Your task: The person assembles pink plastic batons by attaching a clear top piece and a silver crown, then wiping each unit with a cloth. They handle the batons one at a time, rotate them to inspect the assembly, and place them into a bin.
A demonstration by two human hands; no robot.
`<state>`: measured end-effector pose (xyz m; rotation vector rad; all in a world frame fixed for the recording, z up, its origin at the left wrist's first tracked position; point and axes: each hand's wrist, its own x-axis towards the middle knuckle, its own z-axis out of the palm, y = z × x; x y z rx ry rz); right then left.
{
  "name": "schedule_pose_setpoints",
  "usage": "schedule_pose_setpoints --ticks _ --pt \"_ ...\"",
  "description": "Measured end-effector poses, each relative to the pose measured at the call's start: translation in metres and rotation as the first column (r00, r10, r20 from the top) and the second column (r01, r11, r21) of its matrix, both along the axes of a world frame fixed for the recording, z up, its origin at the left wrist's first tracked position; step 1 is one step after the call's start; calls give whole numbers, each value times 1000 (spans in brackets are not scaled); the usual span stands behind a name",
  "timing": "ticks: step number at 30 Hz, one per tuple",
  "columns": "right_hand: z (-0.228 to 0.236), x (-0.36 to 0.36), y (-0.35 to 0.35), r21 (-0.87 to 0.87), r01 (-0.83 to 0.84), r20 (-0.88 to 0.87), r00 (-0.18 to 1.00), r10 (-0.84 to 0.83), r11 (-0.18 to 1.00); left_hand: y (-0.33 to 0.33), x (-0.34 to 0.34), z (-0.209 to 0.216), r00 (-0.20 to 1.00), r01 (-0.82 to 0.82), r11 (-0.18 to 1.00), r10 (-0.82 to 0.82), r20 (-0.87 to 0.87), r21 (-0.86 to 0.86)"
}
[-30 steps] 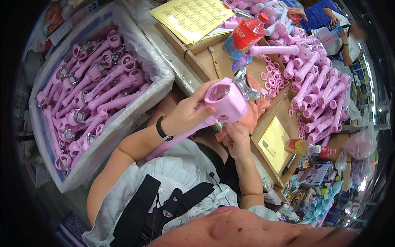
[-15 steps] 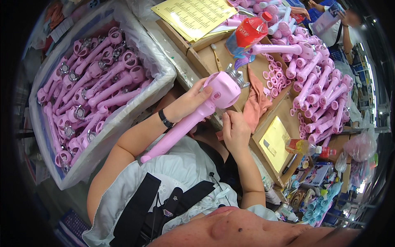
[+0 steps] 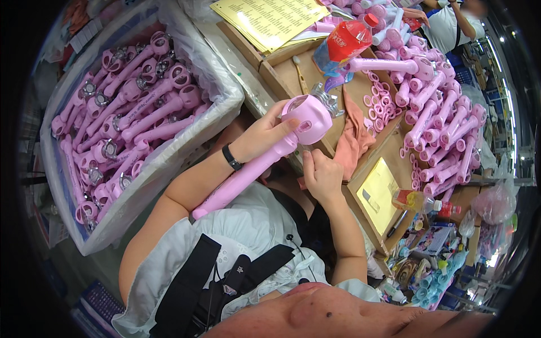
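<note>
Pink wand (image 3: 253, 174) in my left hand (image 3: 264, 138): I have it gripped around its head and neck, in front of my body, the handle slanting down to the near left and the head pointing far right. A silver fitting (image 3: 329, 101) sits at the head's far end. My right hand (image 3: 324, 176) is curled just beside the head's near side; I cannot tell whether its fingers pinch anything. An orange cloth (image 3: 355, 135) lies to its right. On my left, a lined bin (image 3: 226, 104) holds similar wands (image 3: 127, 112).
</note>
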<state>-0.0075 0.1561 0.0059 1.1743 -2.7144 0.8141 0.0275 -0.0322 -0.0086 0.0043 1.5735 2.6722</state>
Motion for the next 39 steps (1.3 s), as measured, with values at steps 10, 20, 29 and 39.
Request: schedule_pose_setpoints --ticks 10,20,29,39 --pt "-16 6 12 -111 -44 365 927 82 993 0 9 3 986 2 992 -23 -165 -127" --pt "-7 28 12 -360 214 896 351 273 908 -8 8 -6 944 115 978 -162 -288 -172" --pt "6 31 13 -280 495 682 -500 533 822 -9 8 -17 925 235 972 -225 -307 -2" --pt "-14 66 11 -431 620 102 -688 719 655 -11 3 -21 802 506 858 -427 -418 94"
